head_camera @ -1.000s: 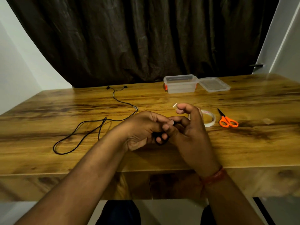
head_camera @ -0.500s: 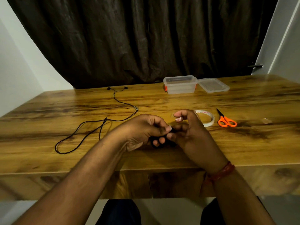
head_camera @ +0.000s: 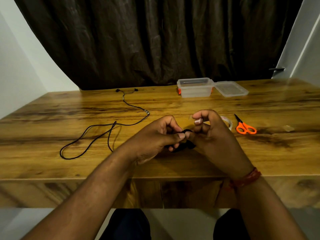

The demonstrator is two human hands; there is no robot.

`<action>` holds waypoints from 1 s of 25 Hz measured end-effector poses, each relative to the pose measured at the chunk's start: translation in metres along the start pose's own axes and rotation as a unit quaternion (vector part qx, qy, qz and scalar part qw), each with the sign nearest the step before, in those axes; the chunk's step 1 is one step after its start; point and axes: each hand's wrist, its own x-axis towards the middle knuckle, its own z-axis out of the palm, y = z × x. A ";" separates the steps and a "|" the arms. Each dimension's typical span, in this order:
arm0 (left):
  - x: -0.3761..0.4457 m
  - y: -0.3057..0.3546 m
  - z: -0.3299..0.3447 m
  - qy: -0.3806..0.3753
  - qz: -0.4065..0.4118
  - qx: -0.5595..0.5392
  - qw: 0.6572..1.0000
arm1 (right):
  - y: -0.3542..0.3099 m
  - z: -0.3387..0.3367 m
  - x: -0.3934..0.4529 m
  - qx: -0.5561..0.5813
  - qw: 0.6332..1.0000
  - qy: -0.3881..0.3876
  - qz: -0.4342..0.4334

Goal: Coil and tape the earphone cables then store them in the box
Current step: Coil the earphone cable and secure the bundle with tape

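Our left hand (head_camera: 155, 137) and right hand (head_camera: 213, 134) both pinch a coiled black earphone cable (head_camera: 187, 131) with curled fingers, near the tape roll (head_camera: 228, 121).

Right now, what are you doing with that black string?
It's an earphone cable. Both hands, left hand and right hand, hold a small black coiled bundle above the wooden table. Another earphone cable lies loose on the left. The tape roll, orange scissors and open clear box wait nearby.
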 end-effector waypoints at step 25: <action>0.004 0.001 0.003 0.021 0.003 0.048 0.999 | -0.051 -0.028 0.036 -0.238 0.925 -0.276 -0.107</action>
